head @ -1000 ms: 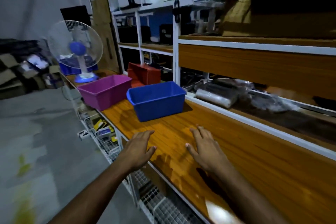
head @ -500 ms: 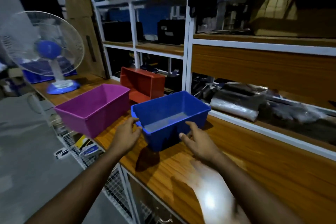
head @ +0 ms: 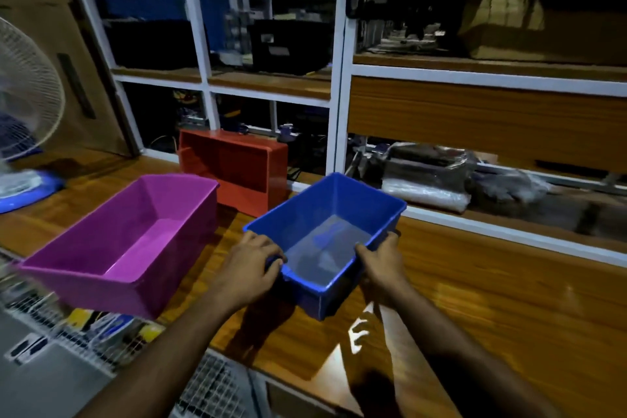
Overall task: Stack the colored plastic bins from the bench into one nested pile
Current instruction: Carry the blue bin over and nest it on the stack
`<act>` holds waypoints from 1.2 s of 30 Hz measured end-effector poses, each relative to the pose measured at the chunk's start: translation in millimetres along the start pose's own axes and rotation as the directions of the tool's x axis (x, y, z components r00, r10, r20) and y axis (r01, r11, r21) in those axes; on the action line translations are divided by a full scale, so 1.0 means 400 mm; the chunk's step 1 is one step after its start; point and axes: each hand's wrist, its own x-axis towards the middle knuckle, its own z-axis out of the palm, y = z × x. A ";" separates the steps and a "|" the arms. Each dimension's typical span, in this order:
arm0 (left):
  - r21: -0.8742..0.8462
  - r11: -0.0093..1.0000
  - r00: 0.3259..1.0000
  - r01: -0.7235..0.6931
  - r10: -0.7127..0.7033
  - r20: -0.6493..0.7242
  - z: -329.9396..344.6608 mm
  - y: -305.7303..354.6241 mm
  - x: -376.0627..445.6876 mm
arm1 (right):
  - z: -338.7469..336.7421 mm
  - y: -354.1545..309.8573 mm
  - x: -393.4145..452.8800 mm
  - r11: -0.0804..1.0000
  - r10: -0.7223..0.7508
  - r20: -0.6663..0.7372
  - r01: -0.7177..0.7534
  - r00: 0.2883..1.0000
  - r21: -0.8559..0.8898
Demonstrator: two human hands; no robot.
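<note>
A blue bin (head: 334, 214) stands on the wooden bench (head: 492, 299), empty, with its near corner toward me. My left hand (head: 252, 260) grips its left rim and my right hand (head: 381, 256) grips its right rim. To the left sits an empty purple bin (head: 135, 237), reaching the bench's front edge. Behind both, a red bin (head: 234, 170) lies tipped on its side with its opening facing me, against the shelf.
A white shelving frame (head: 341, 95) packed with dark boxes rises behind the bench. Plastic-wrapped bundles (head: 427, 180) lie on the low shelf to the right. A table fan (head: 23, 112) with a blue base stands at the far left. Wire baskets (head: 84, 326) hang below the bench edge.
I have moved closer to the bench. Both hands went from flat on the bench top to the blue bin and closed on its two rims.
</note>
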 end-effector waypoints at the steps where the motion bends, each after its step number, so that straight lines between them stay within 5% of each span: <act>1: -0.010 1.000 1.000 -0.010 0.010 -0.007 0.001 0.006 -0.007 | -0.004 -0.009 0.009 1.000 0.009 -0.018 -0.010 1.000 -0.026; 6: -0.214 0.977 0.999 0.002 0.005 0.032 -0.019 0.043 -0.017 | -0.032 -0.012 0.076 0.985 -0.024 -0.028 0.019 0.999 -0.169; 9: -0.560 0.807 0.982 0.187 -0.173 0.079 -0.045 0.050 -0.002 | -0.052 -0.019 0.068 0.985 -0.054 0.037 0.059 0.998 -0.164; 13: -0.491 0.782 0.885 0.384 -0.463 -0.046 -0.035 -0.010 0.041 | -0.085 -0.025 0.067 0.991 -0.072 0.152 0.088 0.986 -0.105; 15: -0.549 0.624 0.798 0.556 -0.587 0.140 -0.018 -0.041 0.056 | -0.095 -0.017 0.069 0.993 -0.066 0.173 0.081 0.983 -0.085; 18: -0.660 0.290 0.698 0.693 -0.501 0.512 -0.016 -0.030 0.049 | -0.103 -0.011 0.072 0.993 -0.083 0.176 0.097 0.981 -0.073; 22: -0.650 0.287 0.709 0.704 -0.345 0.615 -0.021 -0.024 0.032 | -0.111 -0.016 0.085 0.993 -0.088 0.170 0.101 0.981 -0.069; 26: -0.662 0.249 0.683 0.706 -0.487 0.545 -0.004 -0.018 0.058 | -0.107 -0.018 0.092 0.994 -0.053 0.196 0.069 0.979 -0.079; 30: -0.752 0.072 0.663 0.656 -0.531 0.527 0.001 -0.008 0.104 | -0.109 -0.009 0.095 1.000 -0.005 0.220 0.006 0.976 -0.004; 36: -0.692 0.106 0.650 0.714 -0.467 0.599 -0.006 0.021 0.114 | -0.134 -0.005 0.095 0.996 0.074 0.284 -0.084 0.956 0.023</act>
